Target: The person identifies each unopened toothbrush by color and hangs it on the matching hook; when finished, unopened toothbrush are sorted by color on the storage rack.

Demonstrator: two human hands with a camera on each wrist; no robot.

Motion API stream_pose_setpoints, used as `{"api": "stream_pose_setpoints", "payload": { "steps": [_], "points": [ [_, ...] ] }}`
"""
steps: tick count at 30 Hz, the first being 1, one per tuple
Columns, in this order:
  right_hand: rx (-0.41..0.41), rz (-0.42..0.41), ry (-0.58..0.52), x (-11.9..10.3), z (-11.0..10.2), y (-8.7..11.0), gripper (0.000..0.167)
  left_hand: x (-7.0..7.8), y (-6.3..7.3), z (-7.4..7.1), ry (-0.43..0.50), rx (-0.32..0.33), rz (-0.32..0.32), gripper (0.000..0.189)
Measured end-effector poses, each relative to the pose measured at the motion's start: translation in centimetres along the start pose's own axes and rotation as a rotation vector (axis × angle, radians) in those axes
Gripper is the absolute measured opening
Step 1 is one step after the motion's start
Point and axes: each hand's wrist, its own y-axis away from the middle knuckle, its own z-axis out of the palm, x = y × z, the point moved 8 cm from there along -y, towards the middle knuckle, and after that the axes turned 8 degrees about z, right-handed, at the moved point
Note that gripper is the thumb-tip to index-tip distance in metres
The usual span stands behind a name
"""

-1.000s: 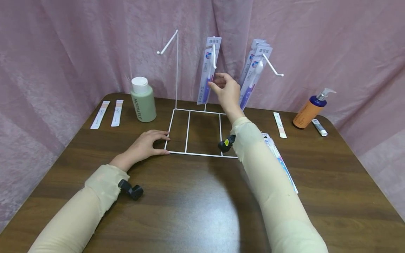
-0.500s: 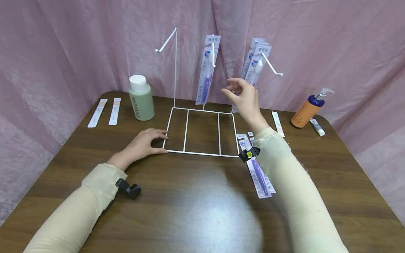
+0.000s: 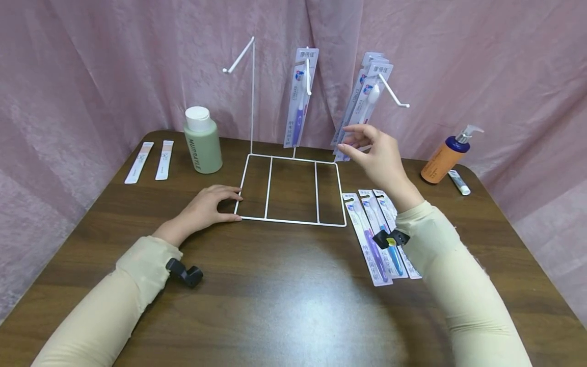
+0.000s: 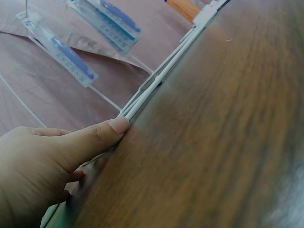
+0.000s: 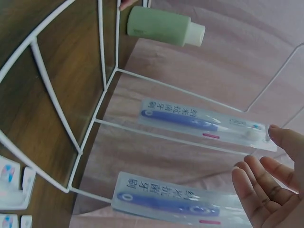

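Observation:
My left hand holds the front left corner of a white wire display rack; in the left wrist view its thumb lies against the base wire. A packaged toothbrush hangs from the middle hook. Several more toothbrush packs hang together on the right hook. My right hand, holding nothing, hovers in front of their lower ends with fingers loosely bent and thumb apart. In the right wrist view its fingers are spread from the thumb. The left hook carries nothing.
Packaged toothbrushes lie fanned right of the base, partly under my right forearm. A green bottle stands left of the rack, near two slim white packets. An orange pump bottle and a small tube are at the back right.
My right hand has moved right and down, away from the toothbrush on the middle hook, which swings free of it. The packs on the table have come into view. My left hand stays put.

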Motion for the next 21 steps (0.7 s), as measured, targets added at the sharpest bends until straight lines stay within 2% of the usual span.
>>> {"api": "stream_pose_setpoints", "payload": {
  "steps": [10, 16, 21],
  "points": [
    [-0.024, -0.009, 0.081, 1.5, -2.5, 3.3, 0.037, -0.2, 0.0, 0.1, -0.008, -0.013, -0.003, 0.053],
    [-0.025, 0.003, 0.125, 3.3, -4.0, 5.0, 0.037, -0.3, 0.1, 0.1, -0.015, -0.014, -0.003, 0.053],
    [-0.069, 0.012, 0.152, 5.0, -5.0, 6.7, 0.039, -0.3, 0.0, 0.2, -0.015, -0.019, -0.006, 0.054]
  ]
}}
